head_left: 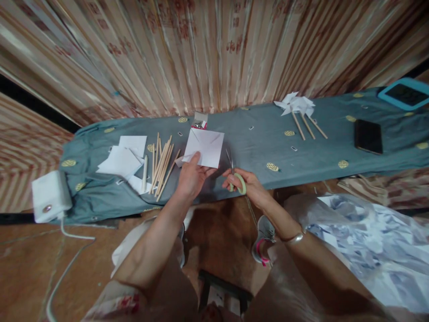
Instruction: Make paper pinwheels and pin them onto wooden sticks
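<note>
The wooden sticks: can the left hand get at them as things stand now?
Probably yes. The sticks lie on the cloth just beside the left hand, nothing between them; but that hand holds the paper square.

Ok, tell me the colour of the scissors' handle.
Pale green; the head view shows the scissors' handle in the right hand.

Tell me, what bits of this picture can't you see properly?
Head view:
- scissors in the right hand: blades too small to tell open or shut.
- small box: partly behind the paper square held by the left hand.
- blue-framed tablet: cut off by the picture's edge.
</note>
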The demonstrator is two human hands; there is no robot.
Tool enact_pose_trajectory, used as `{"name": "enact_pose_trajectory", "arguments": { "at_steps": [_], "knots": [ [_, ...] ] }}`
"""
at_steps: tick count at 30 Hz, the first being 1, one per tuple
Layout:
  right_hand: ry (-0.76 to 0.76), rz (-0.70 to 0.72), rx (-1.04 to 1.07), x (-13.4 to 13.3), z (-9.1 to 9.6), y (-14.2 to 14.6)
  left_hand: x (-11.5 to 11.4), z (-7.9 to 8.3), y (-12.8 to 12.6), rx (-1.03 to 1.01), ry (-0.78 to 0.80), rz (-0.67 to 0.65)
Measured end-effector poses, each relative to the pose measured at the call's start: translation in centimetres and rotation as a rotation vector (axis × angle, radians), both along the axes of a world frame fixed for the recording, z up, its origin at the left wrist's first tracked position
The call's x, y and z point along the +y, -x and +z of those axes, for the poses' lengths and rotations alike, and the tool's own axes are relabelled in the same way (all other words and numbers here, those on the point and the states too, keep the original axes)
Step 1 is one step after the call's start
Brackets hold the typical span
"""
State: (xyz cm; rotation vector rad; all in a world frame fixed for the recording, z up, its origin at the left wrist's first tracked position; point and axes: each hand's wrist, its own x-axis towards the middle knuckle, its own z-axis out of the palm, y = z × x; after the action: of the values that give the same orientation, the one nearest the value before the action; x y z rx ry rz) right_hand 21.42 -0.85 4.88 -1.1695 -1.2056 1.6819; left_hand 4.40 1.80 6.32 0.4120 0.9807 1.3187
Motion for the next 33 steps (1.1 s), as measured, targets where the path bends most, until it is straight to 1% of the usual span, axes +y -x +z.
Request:
{"name": "enact_pose_trajectory", "arguments": {
  "at_steps": [4, 6, 9, 15, 23, 33],
  "knots": [
    [0.037, 0.2, -0.036, -0.9, 0.0, -0.6, -0.1, 0.2, 0.2, 0.005, -0.007, -0.02],
    [0.031, 0.259, -0.07, -1.1, 0.0, -0.7, -0.2, 0.3, 0.1, 0.008, -0.004, -0.04],
    [0.015, 0.298, -0.111, -1.1, -0.1, -0.8, -0.3, 0.2, -0.1, 0.009, -0.002, -0.069],
    [0.0, 0.291, -0.123, -0.8, -0.2, -0.9, -0.5, -0.1, -0.6, 0.03, 0.017, -0.091],
    [0.007, 0.269, -0.104, -0.8, -0.1, -0.8, -0.6, 0.0, -1.1, 0.028, 0.033, -0.069],
    [0.02, 0.217, -0.153, -0.8, -0.5, -0.6, -0.6, 0.1, -1.3, 0.036, 0.048, -0.041]
  ]
}}
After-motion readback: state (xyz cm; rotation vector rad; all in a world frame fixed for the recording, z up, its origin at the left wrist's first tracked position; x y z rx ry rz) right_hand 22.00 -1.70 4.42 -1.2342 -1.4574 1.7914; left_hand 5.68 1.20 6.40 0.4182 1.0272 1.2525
